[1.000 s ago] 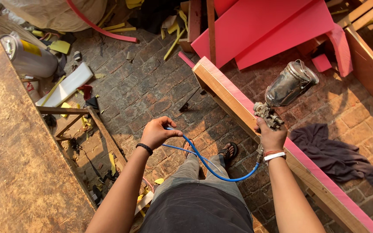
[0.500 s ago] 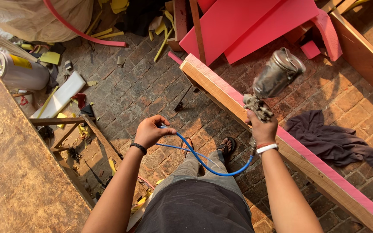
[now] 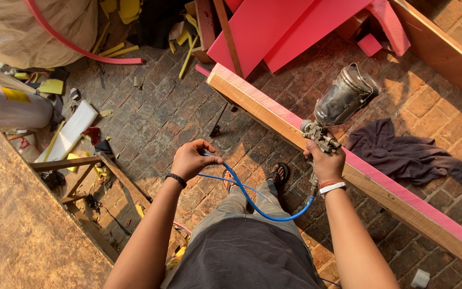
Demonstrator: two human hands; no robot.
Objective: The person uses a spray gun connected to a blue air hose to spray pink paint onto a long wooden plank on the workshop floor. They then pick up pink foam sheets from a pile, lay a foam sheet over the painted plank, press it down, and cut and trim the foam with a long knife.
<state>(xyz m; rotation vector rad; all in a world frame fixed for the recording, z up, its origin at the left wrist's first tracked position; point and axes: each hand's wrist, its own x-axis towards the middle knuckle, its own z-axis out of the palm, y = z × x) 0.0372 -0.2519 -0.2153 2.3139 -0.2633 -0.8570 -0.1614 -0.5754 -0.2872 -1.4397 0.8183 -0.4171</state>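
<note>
My right hand (image 3: 326,163) grips a spray gun (image 3: 338,107) with a dull metal cup, held over a long wooden board (image 3: 274,120) whose top face is painted pink. A thin blue hose (image 3: 255,206) loops from under the gun's handle across to my left hand (image 3: 191,159), which is closed around it above my knees. The board runs diagonally from the upper middle to the lower right. A sandalled foot (image 3: 279,172) shows below the hose on the brick floor (image 3: 172,118).
Pink painted panels (image 3: 274,27) lean at the top. A dark cloth (image 3: 402,152) lies right of the board. A brown board surface (image 3: 17,225) fills the lower left, with a metal canister (image 3: 12,107), a white strip and yellow scraps nearby. A pale sack (image 3: 33,27) sits top left.
Both hands and the spray gun have stayed in nearly the same pose; the view has shifted slightly, so the board and gun sit a little differently in the picture.
</note>
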